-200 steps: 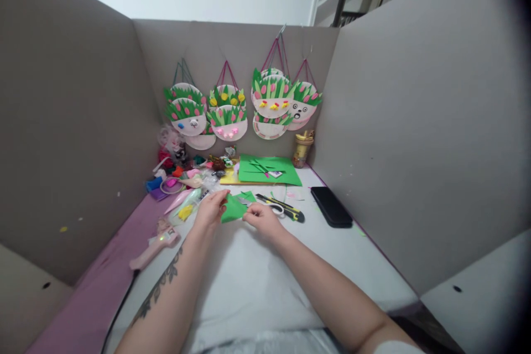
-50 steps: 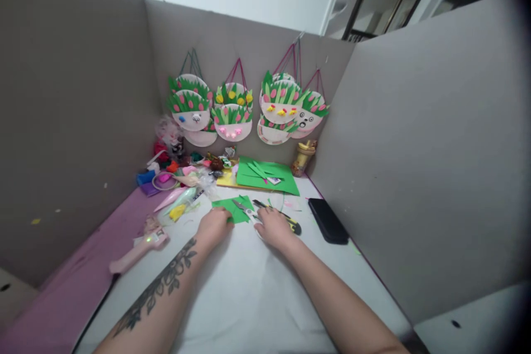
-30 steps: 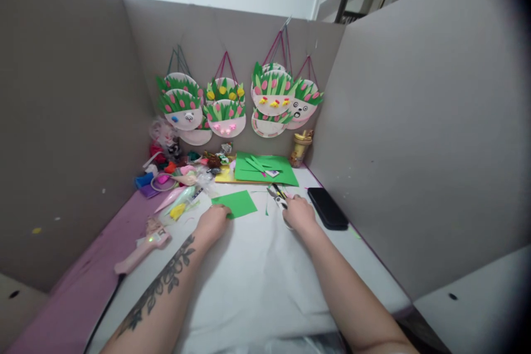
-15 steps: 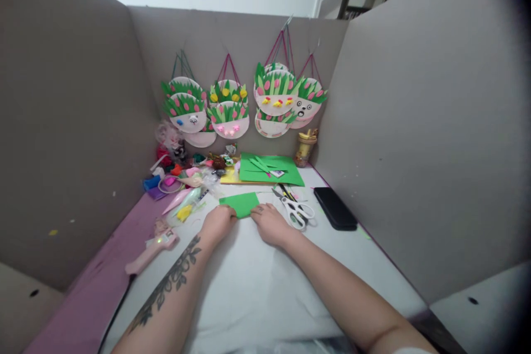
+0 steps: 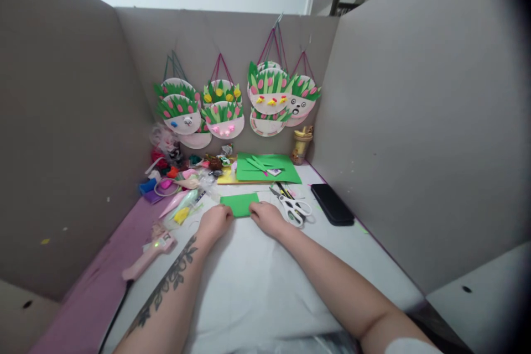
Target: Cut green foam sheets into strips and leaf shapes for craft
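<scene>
Green paper (image 5: 239, 203): a small rectangular piece is lying flat on the white table cover (image 5: 249, 287), in the middle of the table and towards the far side.
Left hand (image 5: 214, 222): it is resting palm down at the near left corner of the green paper, fingers curled in a narrow bunch with the tips pressing on the paper's edge; it is gripping nothing.
Right hand (image 5: 267, 217): it is lying palm down at the near right corner of the same paper, fingers close together and touching its edge; it is not closing around anything.
Scissors (image 5: 292, 207): white-handled, they are lying just to the right of the right hand, blades pointing to the far side.
Phone (image 5: 331, 204): a dark slab is lying flat further right, near the right-hand cardboard wall (image 5: 415, 121).
Green sheets (image 5: 267, 168): a stack is lying beyond the small paper, close to the far wall, with a yellow sheet showing under its left edge.
Jar (image 5: 301, 145): a small yellowish one is standing at the far right corner, beside the stack.
Craft clutter (image 5: 178, 171): colourful bits and bags are piling up at the far left.
Glue gun (image 5: 148, 251): pink, it is lying on the left, near the tattooed left forearm.
Paper-plate decorations (image 5: 232, 105): several are hanging on the far wall by strings, trimmed with green grass and pink shapes.
</scene>
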Tool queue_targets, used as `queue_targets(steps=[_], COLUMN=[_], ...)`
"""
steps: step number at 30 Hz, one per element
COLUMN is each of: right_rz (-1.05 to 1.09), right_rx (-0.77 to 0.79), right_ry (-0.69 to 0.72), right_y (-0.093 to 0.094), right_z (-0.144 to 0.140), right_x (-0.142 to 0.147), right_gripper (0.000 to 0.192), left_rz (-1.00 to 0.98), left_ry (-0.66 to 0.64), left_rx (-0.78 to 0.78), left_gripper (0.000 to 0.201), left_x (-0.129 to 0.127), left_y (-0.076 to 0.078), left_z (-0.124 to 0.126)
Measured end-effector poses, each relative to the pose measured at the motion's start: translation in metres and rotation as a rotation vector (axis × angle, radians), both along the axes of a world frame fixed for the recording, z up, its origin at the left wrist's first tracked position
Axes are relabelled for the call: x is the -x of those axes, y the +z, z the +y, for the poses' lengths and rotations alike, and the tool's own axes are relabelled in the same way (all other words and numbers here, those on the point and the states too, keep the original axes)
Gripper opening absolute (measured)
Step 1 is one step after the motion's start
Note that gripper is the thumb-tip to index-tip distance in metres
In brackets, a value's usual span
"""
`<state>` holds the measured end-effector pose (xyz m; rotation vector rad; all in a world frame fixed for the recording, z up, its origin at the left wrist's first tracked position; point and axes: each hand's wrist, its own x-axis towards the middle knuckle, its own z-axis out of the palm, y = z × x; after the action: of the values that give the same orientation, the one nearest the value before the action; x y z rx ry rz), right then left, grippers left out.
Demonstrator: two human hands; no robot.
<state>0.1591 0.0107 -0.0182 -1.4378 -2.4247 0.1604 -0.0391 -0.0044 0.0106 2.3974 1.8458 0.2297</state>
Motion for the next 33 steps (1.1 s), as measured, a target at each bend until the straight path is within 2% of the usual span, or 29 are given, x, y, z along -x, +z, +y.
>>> queue_targets(steps=[4,11,19,33], right_rz=[-0.007,0.023,0.097,-0.014], right_rx=[0.012,-0.019,0.089,0.11], right_ry=[0.026,0.022,-0.02,-0.117], right_y=[-0.003,-0.005,-0.01,-0.01], right_z=[0.006,0.012,0.024,0.032], right_x=[0.003,0.001,0.0,0.009], right_gripper=[0.02,0.019,0.017,0.026], left_rz=[-0.007,0.041,0.008,0.082], left_ry=[0.006,-0.013,-0.006,0.067], left_rx=[0.025,0.022,0.073,0.067], left_gripper=[0.023,0.023,0.021,0.029], left_x=[0.001,-0.001,0.004,-0.002], left_y=[0.0,-0.009,-0.011,-0.016], left_z=[0.0,0.005,0.009,0.017])
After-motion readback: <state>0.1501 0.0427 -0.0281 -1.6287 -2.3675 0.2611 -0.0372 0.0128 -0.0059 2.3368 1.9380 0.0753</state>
